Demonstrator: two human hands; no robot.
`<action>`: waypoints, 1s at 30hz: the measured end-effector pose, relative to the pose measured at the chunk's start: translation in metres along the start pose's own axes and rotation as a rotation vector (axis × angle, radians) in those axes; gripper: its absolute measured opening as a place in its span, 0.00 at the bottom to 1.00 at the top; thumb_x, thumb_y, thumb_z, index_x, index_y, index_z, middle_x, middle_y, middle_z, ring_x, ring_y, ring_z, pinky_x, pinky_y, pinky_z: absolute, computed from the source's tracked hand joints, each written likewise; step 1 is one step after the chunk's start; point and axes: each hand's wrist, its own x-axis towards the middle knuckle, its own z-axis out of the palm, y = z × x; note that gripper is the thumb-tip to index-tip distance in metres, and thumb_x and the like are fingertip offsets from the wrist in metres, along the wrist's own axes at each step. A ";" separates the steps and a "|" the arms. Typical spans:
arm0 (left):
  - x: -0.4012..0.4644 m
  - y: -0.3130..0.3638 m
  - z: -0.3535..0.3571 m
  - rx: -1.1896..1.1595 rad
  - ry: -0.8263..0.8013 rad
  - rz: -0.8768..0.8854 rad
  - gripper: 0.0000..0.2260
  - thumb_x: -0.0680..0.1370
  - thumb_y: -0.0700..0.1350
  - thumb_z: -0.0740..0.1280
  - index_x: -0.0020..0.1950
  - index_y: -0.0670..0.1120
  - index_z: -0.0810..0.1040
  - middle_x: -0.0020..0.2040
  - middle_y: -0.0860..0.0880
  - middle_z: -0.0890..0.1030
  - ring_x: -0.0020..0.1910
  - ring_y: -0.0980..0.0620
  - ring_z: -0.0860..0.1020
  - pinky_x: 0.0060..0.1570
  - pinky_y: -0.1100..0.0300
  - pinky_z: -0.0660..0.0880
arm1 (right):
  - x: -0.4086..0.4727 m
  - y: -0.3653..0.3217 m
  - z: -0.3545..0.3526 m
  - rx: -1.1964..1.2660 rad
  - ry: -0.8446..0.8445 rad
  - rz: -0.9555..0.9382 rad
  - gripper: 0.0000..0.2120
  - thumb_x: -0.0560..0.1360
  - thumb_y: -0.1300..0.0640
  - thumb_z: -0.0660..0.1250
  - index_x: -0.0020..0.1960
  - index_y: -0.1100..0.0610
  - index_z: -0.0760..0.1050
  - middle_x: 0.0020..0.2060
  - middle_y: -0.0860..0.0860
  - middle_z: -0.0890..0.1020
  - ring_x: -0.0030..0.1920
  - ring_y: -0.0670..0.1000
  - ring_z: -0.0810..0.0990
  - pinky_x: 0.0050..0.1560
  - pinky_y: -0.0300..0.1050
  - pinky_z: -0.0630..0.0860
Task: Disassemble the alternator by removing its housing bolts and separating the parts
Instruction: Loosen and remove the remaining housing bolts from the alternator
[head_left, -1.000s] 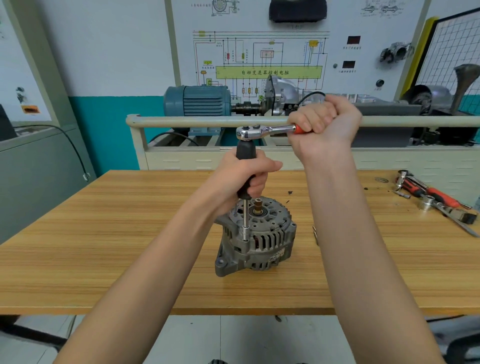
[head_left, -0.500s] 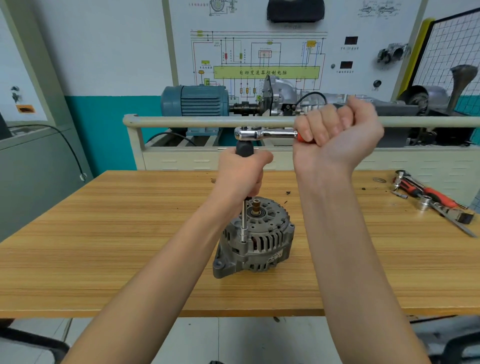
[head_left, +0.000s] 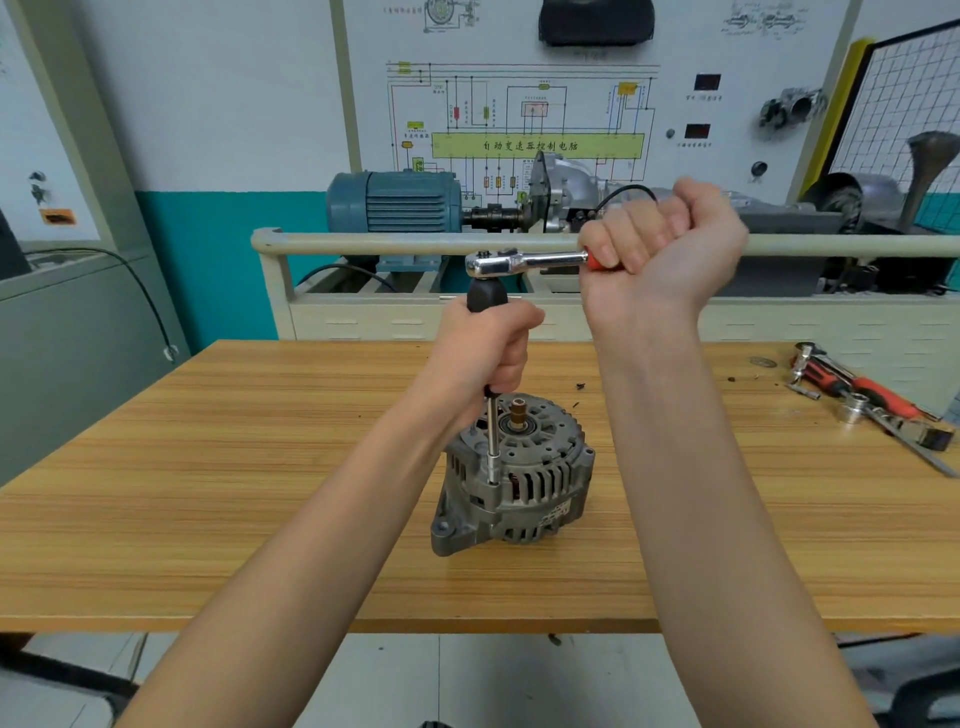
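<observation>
Left hand (head_left: 488, 348) grips black extension handle (head_left: 486, 296), socket (head_left: 493, 470) on alternator (head_left: 514, 473) bolt; right hand (head_left: 660, 249) grips ratchet wrench (head_left: 524, 261); alternator upright on counter (head_left: 208, 467).

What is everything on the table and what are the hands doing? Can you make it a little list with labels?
Left hand: grips the black extension handle, held upright
Right hand: grips the ratchet by its red grip
Socket tip: down on the alternator's edge
Alternator: stands on the wooden table, shaft end up
Spare tools: far right of the table
</observation>
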 end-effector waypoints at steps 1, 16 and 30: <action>0.000 0.000 0.001 0.013 0.011 0.006 0.24 0.77 0.33 0.62 0.25 0.49 0.61 0.20 0.53 0.59 0.18 0.55 0.55 0.21 0.66 0.53 | -0.006 0.000 0.001 -0.019 -0.018 -0.049 0.25 0.78 0.62 0.54 0.23 0.52 0.57 0.18 0.46 0.56 0.18 0.46 0.52 0.21 0.36 0.54; 0.002 0.002 -0.003 -0.005 -0.078 -0.023 0.23 0.77 0.36 0.65 0.25 0.50 0.63 0.19 0.53 0.60 0.17 0.56 0.56 0.21 0.68 0.54 | 0.043 0.010 -0.011 0.218 0.079 0.417 0.29 0.79 0.60 0.54 0.19 0.55 0.57 0.14 0.46 0.57 0.13 0.46 0.55 0.16 0.33 0.53; -0.003 0.002 -0.008 -0.090 -0.208 -0.001 0.17 0.72 0.37 0.67 0.26 0.47 0.66 0.22 0.52 0.65 0.20 0.56 0.62 0.22 0.65 0.61 | 0.031 -0.002 -0.005 0.149 0.051 0.319 0.25 0.76 0.62 0.56 0.21 0.54 0.58 0.15 0.46 0.57 0.14 0.45 0.55 0.16 0.33 0.53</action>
